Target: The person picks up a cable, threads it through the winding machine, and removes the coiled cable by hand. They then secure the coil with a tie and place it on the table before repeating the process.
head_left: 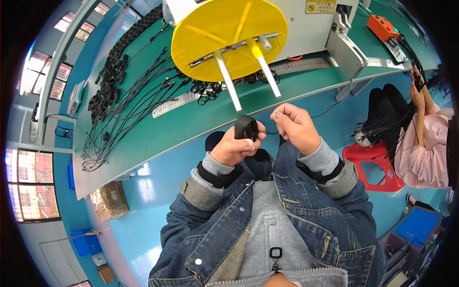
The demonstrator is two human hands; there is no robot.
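Note:
My left hand (237, 144) is closed round a small black coil of cable (246, 129), held upright in front of my body. Close to it on the right, my right hand (297, 126) has its thumb and forefinger pinched together. Whatever may be between those fingertips is too small to make out. Just beyond both hands a round yellow disc (201, 43) faces me. Two metal rods (267, 76) stick out from its slot towards me, their ends bare.
The green table (138, 138) carries loose black cables (138, 103), bundled cables (107, 86) and a steel ruler (177, 104). An orange control box (382, 27) stands far right. A person in pink (425, 148) handles cables beside a red stool (377, 167). A cardboard box (111, 200) is below.

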